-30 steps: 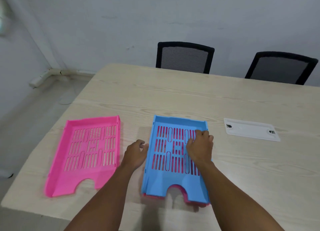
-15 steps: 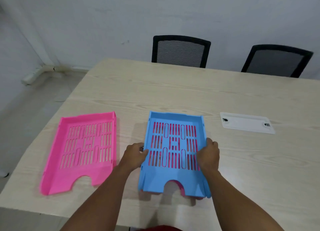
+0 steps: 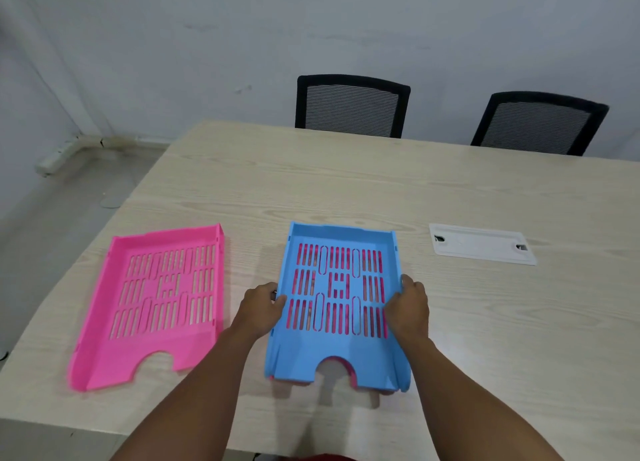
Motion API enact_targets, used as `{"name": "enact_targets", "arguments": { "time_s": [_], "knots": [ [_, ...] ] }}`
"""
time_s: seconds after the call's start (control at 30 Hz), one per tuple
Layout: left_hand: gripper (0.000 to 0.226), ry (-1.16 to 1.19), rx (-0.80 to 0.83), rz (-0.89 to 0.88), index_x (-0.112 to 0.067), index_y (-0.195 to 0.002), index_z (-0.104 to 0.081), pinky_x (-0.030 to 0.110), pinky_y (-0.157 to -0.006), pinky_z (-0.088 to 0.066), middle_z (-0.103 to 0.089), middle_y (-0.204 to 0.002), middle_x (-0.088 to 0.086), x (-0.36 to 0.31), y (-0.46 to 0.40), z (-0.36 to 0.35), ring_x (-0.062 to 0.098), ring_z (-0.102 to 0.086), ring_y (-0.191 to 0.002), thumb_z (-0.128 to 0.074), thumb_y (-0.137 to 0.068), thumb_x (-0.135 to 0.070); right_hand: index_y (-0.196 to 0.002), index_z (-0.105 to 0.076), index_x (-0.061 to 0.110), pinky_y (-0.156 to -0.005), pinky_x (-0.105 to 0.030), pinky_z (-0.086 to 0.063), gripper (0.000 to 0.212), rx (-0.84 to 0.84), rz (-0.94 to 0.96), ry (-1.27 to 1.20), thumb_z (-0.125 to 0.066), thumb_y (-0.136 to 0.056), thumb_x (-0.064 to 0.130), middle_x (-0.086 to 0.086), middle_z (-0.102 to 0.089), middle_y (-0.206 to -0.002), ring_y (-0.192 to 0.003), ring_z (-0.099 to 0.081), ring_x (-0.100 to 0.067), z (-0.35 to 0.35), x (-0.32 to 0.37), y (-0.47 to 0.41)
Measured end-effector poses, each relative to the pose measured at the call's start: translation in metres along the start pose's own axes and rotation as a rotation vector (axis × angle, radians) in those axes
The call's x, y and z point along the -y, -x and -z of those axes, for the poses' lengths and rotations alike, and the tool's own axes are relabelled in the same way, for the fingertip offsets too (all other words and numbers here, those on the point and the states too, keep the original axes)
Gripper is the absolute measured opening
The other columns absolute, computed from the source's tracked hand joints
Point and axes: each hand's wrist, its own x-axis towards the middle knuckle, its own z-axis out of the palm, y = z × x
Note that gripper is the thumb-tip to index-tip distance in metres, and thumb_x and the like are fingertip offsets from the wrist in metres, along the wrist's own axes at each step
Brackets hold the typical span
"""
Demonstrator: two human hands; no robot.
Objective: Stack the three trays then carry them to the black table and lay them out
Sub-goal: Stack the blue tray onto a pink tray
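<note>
On a pale wood-grain counter (image 3: 346, 190), a slotted blue plastic tray (image 3: 341, 304), nested over a red one, is clasped at both side walls by left hand (image 3: 261, 310) and right hand (image 3: 408, 308); a slotted pink plastic tray (image 3: 156, 298) lies apart, leftward.

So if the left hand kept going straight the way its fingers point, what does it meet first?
The left hand points right, already against the blue tray's left wall, so it would push that wall at once; the right hand grips the opposite side.
</note>
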Motion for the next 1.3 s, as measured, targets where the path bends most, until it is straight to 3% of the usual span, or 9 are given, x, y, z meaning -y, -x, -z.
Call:
{"name": "enact_targets", "arguments": {
  "time_s": [0.13,0.23,0.43,0.67,0.8,1.03,1.17,1.3],
  "knots": [
    [0.027,0.006,-0.002,0.009,-0.010,-0.120,-0.066,0.019,-0.064,-0.049,-0.068,-0.096,-0.001,-0.001,-0.002,-0.002,0.015,-0.066,-0.082,-0.055,-0.100,-0.024,-0.132,-0.051,0.011,-0.062,-0.023,-0.048,0.033,0.008,0.017,-0.005,-0.051,-0.100,0.017,-0.001,-0.050,-0.101,-0.080,-0.055,-0.012,-0.001,-0.004,-0.006],
    [0.028,-0.009,-0.006,0.022,-0.009,-0.120,-0.064,0.020,-0.063,-0.049,-0.066,-0.094,0.000,-0.003,-0.004,-0.004,0.014,-0.064,-0.078,-0.053,-0.101,-0.025,-0.130,-0.053,0.010,-0.070,-0.032,-0.058,0.030,0.031,0.021,0.006,-0.046,-0.102,0.016,-0.007,-0.056,-0.106,-0.088,-0.063,-0.019,0.000,-0.006,-0.010],
    [0.028,-0.041,0.000,0.026,-0.008,-0.119,-0.064,0.015,-0.056,-0.044,-0.066,-0.093,0.001,-0.005,-0.006,-0.004,0.012,-0.062,-0.075,-0.052,-0.101,-0.026,-0.125,-0.057,0.008,-0.081,-0.045,-0.062,0.028,0.063,0.014,-0.033,-0.049,-0.101,0.021,-0.012,-0.063,-0.112,-0.095,-0.070,-0.026,0.002,-0.010,-0.017],
    [0.027,-0.039,-0.001,0.042,-0.009,-0.118,-0.064,0.019,-0.058,-0.046,-0.066,-0.093,0.000,-0.007,-0.008,-0.007,0.007,-0.062,-0.072,-0.051,-0.101,-0.026,-0.138,-0.053,0.012,-0.081,-0.038,-0.061,0.040,0.016,-0.014,-0.057,-0.054,-0.099,0.023,-0.009,-0.061,-0.121,-0.100,-0.069,-0.024,0.002,-0.011,-0.013],
    [0.028,-0.020,-0.007,0.043,-0.010,-0.120,-0.064,0.025,-0.066,-0.051,-0.069,-0.097,0.003,-0.007,-0.011,-0.007,0.016,-0.066,-0.079,-0.051,-0.101,-0.026,-0.131,-0.059,0.011,-0.078,-0.035,-0.060,0.033,-0.001,-0.004,-0.043,-0.053,-0.100,0.020,-0.008,-0.062,-0.113,-0.096,-0.069,-0.023,0.000,-0.010,-0.015],
    [0.028,0.012,-0.007,0.059,-0.011,-0.122,-0.062,0.018,-0.056,-0.047,-0.067,-0.096,0.001,-0.009,-0.016,-0.006,0.011,-0.065,-0.074,-0.051,-0.101,-0.027,-0.117,-0.063,0.012,-0.077,-0.035,-0.062,0.021,-0.001,0.021,-0.043,-0.051,-0.101,0.018,-0.008,-0.066,-0.104,-0.090,-0.070,-0.021,-0.001,-0.012,-0.020],
    [0.028,0.012,-0.007,0.057,-0.011,-0.121,-0.061,0.016,-0.053,-0.044,-0.065,-0.094,-0.001,-0.012,-0.018,-0.006,0.002,-0.061,-0.068,-0.052,-0.101,-0.028,-0.123,-0.063,0.012,-0.080,-0.037,-0.061,0.025,0.000,0.032,-0.063,-0.052,-0.101,0.016,-0.010,-0.067,-0.105,-0.093,-0.070,-0.023,0.000,-0.011,-0.022],
    [0.025,-0.034,-0.009,0.043,-0.009,-0.117,-0.063,0.017,-0.055,-0.046,-0.070,-0.100,0.005,-0.008,-0.016,-0.006,0.007,-0.062,-0.071,-0.052,-0.101,-0.025,-0.135,-0.058,0.010,-0.075,-0.032,-0.057,0.037,-0.013,0.008,-0.080,-0.057,-0.099,0.016,-0.012,-0.067,-0.110,-0.093,-0.070,-0.024,0.003,-0.011,-0.017]
  ]
}}
